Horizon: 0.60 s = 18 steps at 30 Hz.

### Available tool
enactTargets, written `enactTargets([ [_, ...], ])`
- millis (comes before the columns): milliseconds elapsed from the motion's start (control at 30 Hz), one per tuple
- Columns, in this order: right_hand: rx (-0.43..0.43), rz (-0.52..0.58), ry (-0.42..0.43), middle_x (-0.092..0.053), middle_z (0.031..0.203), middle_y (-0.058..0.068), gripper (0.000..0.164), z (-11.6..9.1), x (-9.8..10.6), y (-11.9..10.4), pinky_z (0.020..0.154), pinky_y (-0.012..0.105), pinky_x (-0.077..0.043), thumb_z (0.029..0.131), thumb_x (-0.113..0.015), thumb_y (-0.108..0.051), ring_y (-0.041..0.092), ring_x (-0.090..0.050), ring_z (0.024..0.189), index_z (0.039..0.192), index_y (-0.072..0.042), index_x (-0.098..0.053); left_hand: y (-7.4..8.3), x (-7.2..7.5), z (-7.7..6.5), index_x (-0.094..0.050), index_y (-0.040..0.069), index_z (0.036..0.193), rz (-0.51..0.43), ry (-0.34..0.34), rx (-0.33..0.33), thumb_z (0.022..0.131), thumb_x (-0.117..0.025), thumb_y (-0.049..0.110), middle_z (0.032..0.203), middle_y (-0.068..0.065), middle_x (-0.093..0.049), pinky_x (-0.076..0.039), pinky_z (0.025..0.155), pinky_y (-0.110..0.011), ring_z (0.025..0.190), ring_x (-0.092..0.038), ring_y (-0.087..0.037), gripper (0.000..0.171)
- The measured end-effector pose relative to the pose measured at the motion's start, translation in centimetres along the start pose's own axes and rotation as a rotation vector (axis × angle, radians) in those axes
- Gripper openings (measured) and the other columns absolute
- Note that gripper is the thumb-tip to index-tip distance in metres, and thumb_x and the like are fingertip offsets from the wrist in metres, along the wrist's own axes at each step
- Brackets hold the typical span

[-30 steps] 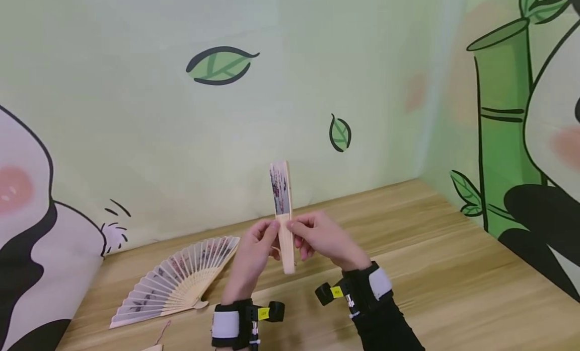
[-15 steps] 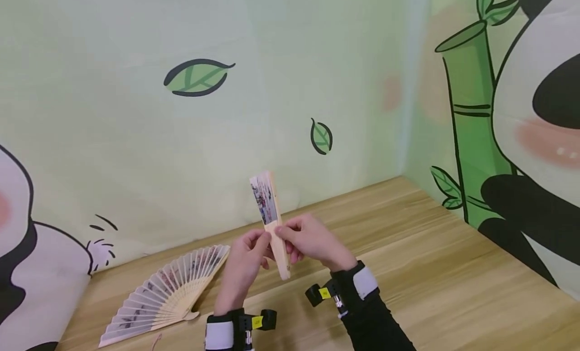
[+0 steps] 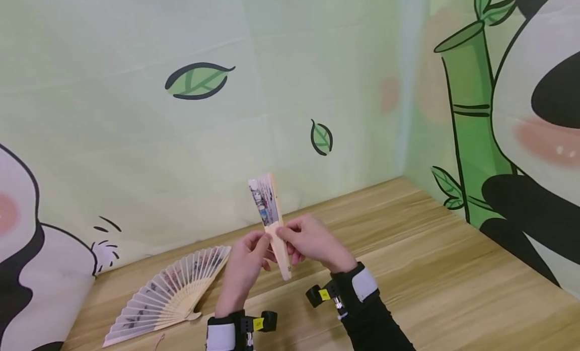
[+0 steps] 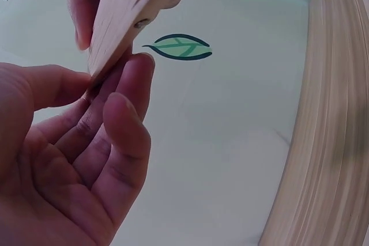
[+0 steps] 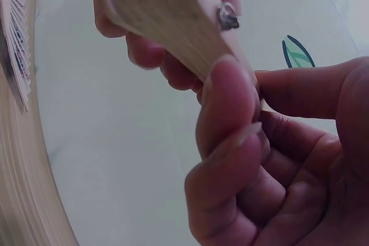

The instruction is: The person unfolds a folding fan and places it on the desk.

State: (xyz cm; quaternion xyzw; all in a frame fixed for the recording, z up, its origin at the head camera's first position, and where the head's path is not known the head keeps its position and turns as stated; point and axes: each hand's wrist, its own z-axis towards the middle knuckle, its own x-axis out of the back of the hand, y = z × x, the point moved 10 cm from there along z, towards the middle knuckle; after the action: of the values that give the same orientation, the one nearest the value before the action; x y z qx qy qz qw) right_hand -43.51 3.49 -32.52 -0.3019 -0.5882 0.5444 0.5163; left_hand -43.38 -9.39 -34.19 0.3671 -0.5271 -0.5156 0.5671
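A nearly folded hand fan (image 3: 266, 202) with pale wooden ribs and a printed leaf is held up above the table, its top leaning left and spread slightly. My left hand (image 3: 243, 258) pinches its left edge between thumb and fingers, about mid-length. From the other side my right hand (image 3: 314, 242) pinches the right outer rib. In the left wrist view the fan's wooden base (image 4: 124, 15) shows between both hands. A small metal ring at the pivot (image 5: 228, 16) appears in the right wrist view.
A spread fan (image 3: 169, 295) lies on the wooden table (image 3: 408, 270) at the left, beside my left forearm. A thin pink cord (image 3: 158, 341) shows at the bottom edge. A printed backdrop (image 3: 290, 89) stands behind and to the right.
The held fan has tilted to the left, and its top has opened slightly. Both hands keep their pinch. The head view has shifted a little to the right.
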Motion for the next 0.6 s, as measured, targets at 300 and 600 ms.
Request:
enactTargets([
  [300,0.014,-0.006,0.007,-0.054,0.056,0.006,0.029,0.1,0.1,-0.6,0.043,0.023,-0.044,0.101,-0.054,-0.019,0.015,-0.056,0.044,0.081,-0.001,-0.067,0.2,-0.1,0.1,-0.061,0.001,0.105,0.039,0.007,-0.024,0.103,-0.05,0.018,0.066,-0.008,-0.055,-0.039,0.044,-0.023,0.049,-0.047,-0.015,0.021],
  [600,0.003,0.006,-0.006,-0.052,0.055,0.006,0.026,-0.1,-0.1,-0.5,0.042,0.023,-0.044,0.101,-0.055,-0.02,0.015,-0.053,0.042,0.09,-0.001,-0.069,-0.2,-0.7,-0.1,-0.056,-0.001,0.105,-0.072,-0.034,0.006,0.102,-0.048,0.014,0.065,-0.007,-0.053,-0.038,0.044,-0.022,0.048,-0.045,-0.014,0.018],
])
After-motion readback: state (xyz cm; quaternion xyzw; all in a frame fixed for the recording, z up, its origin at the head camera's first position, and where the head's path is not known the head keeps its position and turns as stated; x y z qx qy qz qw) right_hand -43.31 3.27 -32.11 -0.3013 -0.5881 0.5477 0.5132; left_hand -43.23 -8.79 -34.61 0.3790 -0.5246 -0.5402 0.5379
